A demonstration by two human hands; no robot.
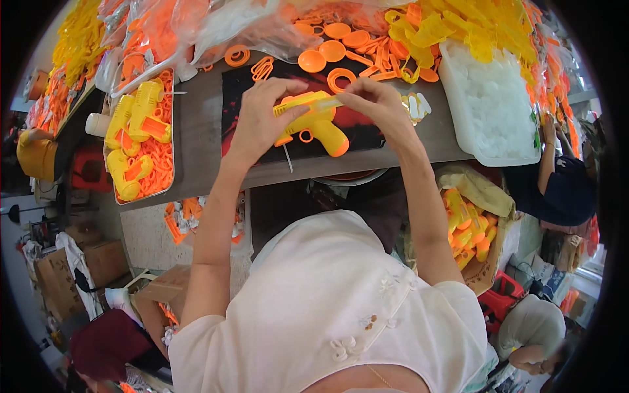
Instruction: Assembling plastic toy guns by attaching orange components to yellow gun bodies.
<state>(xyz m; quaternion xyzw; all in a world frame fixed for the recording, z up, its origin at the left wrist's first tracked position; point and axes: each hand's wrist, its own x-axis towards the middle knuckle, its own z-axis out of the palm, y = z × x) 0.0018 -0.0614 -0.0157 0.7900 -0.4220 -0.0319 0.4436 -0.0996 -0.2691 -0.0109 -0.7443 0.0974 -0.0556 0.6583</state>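
Note:
A yellow toy gun point(317, 124) with orange trim lies over the dark mat point(246, 88) in front of me, its grip slanting toward my body. My left hand point(261, 116) is closed round its left end, thumb across the side. A small pale, translucent piece point(329, 103) rests along the gun's upper right end. The thumb and fingers of my right hand point(380, 108) pinch this piece. Just below the left hand, a thin whitish stick point(288, 158) juts past the mat. Orange rings point(341, 80) lie just beyond the gun.
At left, a tray point(171, 147) holds yellow gun bodies and small orange parts. A white bin point(458, 124) of translucent pieces stands at right. Orange discs point(312, 61) and yellow parts point(472, 29) heap at the back. Below the table's right side sits a sack point(481, 190) of yellow-orange guns. Other people work nearby.

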